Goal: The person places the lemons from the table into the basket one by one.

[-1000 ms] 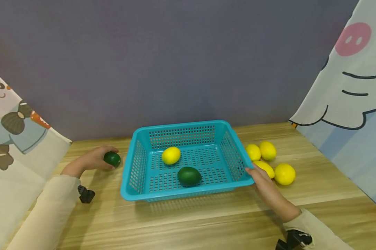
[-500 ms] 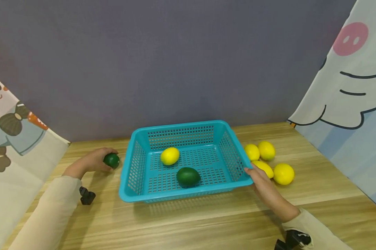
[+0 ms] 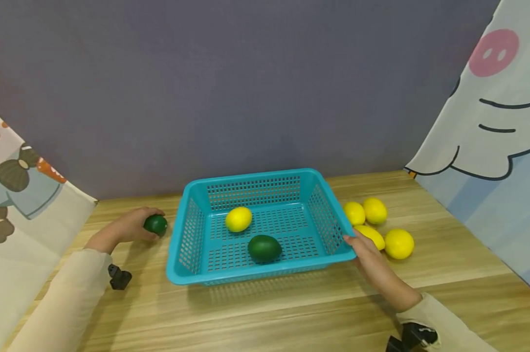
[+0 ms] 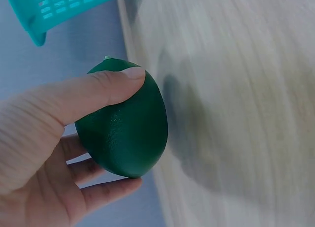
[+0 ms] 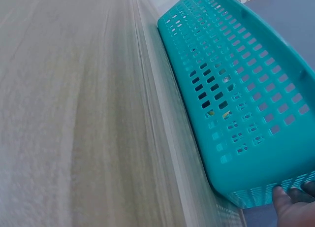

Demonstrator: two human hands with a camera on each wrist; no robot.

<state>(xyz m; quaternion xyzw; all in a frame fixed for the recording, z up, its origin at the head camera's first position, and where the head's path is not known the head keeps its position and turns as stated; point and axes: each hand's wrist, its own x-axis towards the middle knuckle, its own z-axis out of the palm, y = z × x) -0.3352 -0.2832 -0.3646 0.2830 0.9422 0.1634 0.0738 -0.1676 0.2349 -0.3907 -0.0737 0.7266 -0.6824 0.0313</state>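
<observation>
My left hand (image 3: 133, 226) holds a dark green avocado (image 3: 156, 225) to the left of a turquoise plastic basket (image 3: 265, 270). In the left wrist view the thumb lies across the avocado (image 4: 133, 128), fingers on its far side, and a shadow falls on the wood beside it. Inside the basket lie one yellow lemon (image 3: 238, 219) and a second dark green avocado (image 3: 265, 248), apart from each other. My right hand (image 3: 368, 254) grips the basket's rim near its right front corner. In the right wrist view its fingertips (image 5: 280, 198) touch the perforated end wall.
Several yellow fruits lie right of the basket, close to my right hand: a round one (image 3: 399, 244), an elongated one (image 3: 370, 236) and others behind. The wooden table (image 3: 265, 318) meets a grey wall (image 3: 265, 88). Cartoon-printed cloths hang at both sides.
The view has shifted slightly. My left hand keeps its hold on the avocado at nearly the same spot, and the right hand stays on the basket rim.
</observation>
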